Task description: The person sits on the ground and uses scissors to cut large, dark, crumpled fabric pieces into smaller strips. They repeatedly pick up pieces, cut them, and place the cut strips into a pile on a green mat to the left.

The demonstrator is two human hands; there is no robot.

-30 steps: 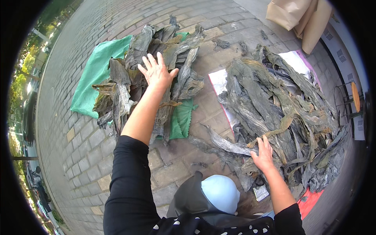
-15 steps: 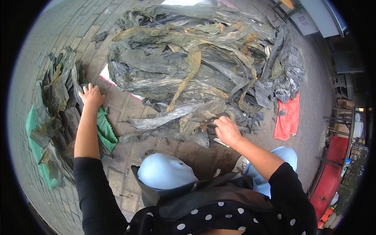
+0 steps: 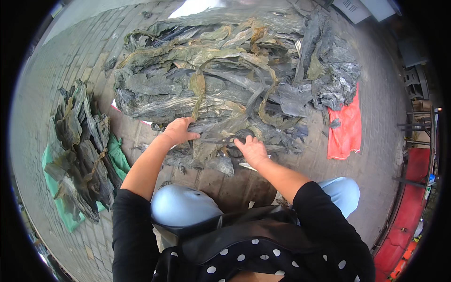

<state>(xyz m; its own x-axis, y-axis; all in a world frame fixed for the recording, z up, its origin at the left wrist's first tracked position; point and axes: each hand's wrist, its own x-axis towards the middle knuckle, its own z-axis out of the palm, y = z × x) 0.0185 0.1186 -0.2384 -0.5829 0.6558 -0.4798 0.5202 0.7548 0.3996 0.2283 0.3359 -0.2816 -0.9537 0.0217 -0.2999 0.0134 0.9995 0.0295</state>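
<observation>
A large heap of dried kelp [image 3: 155, 89], dark grey-green with some yellow-brown strips, lies in front of me. My left hand [image 3: 177, 131] rests at its near edge, thumb and fingers apart against the leaves. Dark-handled scissors [image 3: 226, 140] are in my right hand [image 3: 252, 151], their blades directed left toward my left hand over the kelp. A smaller pile of kelp leaves [image 3: 80, 141] lies at the left on a green sack [image 3: 118, 155]. The fingertips of my left hand are partly lost among the leaves.
A red sack [image 3: 344, 134] sticks out from under the heap at the right. Scraps of kelp lie on the paved ground [image 3: 211, 185] before my knees. A long red bench-like surface [image 3: 408, 202] and a metal frame stand along the right edge.
My left hand has left the smaller pile and moved right to the main heap. My right hand keeps the scissors, now seen more plainly, and has shifted slightly left. The view has shifted too.
</observation>
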